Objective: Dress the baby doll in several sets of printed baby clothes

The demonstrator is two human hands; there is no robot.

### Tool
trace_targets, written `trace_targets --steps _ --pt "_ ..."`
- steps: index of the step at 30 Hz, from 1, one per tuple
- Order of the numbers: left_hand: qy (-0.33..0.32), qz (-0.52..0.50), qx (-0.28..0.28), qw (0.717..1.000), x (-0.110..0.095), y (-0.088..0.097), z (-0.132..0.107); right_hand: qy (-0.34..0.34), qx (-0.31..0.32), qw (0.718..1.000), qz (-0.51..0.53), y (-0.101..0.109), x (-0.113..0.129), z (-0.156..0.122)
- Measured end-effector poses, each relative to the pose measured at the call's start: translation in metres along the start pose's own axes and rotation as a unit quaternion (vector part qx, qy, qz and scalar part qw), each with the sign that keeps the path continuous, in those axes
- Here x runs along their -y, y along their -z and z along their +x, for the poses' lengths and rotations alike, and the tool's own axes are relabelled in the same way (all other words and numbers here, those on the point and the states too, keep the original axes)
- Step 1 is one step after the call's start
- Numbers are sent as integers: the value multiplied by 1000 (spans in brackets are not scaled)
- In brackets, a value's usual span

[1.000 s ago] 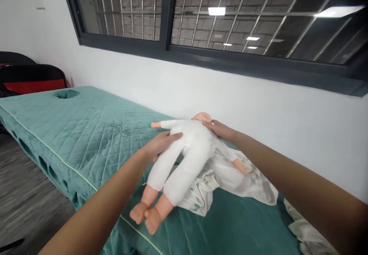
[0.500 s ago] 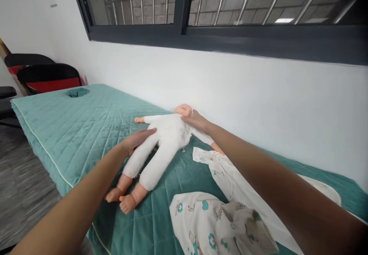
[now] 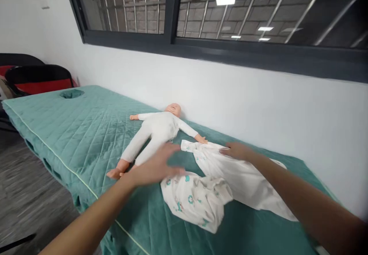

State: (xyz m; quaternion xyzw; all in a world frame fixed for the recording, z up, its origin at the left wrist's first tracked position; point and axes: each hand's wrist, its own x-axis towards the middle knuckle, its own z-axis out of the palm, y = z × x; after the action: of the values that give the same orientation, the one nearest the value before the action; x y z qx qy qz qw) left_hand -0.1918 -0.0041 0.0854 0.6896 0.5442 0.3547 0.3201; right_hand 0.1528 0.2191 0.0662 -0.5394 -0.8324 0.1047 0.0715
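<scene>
A baby doll (image 3: 161, 125) in a white cloth body lies on its back, arms spread, its head toward the wall. My left hand (image 3: 158, 165), blurred, is over the doll's lower leg with thumb and fingers apart, holding nothing. Just right of it lies a bunched white baby garment (image 3: 198, 199) with small teal animal prints. My right hand (image 3: 237, 151) reaches over a second white garment (image 3: 238, 176), spread out beside the doll's hand. Its fingers are stretched out at the cloth's upper edge; whether they touch it I cannot tell.
A green quilted cover (image 3: 94, 132) with a round hole (image 3: 71, 93) at the far left lies over the bed. Behind it are a white wall (image 3: 258, 105) and a dark-framed barred window (image 3: 169, 13). Black and red chairs (image 3: 40, 80) stand at the left.
Both hands have left the doll's body and moved right, toward the garments. The doll lies in the same pose. The view has shifted somewhat to the right.
</scene>
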Motion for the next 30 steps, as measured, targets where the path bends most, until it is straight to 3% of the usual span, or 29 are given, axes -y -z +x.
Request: trace_targets --steps 2,3,6,9,13,17,20,24,27,30 --pt "-73 69 123 987 -7 -38 -12 -25 30 996 -81 14 -3 -25" --pt "-82 101 134 982 -7 -56 -15 -28 30 993 -111 21 0 -37" --pt "-68 144 60 985 -11 -103 -20 -7 -7 991 -130 43 17 -75" --pt "-83 149 16 985 -34 -129 -22 36 -43 990 -127 66 40 -120" --pt "-204 244 -50 947 -90 -139 -25 175 -90 971 -135 90 68 -185" --pt "-295 337 -41 893 -134 -145 -20 229 -77 955 -172 107 77 -249" --pt "-296 374 -57 877 -150 -144 -17 200 -53 966 -155 121 66 -292" --pt "-335 389 -170 841 -161 -137 -17 110 -55 991 -44 128 44 -334" --pt "-360 338 -263 829 -170 -143 -19 17 -40 994 104 106 43 -347" --pt "-328 257 -295 860 -182 -163 -33 -30 -38 944 326 64 58 -344"
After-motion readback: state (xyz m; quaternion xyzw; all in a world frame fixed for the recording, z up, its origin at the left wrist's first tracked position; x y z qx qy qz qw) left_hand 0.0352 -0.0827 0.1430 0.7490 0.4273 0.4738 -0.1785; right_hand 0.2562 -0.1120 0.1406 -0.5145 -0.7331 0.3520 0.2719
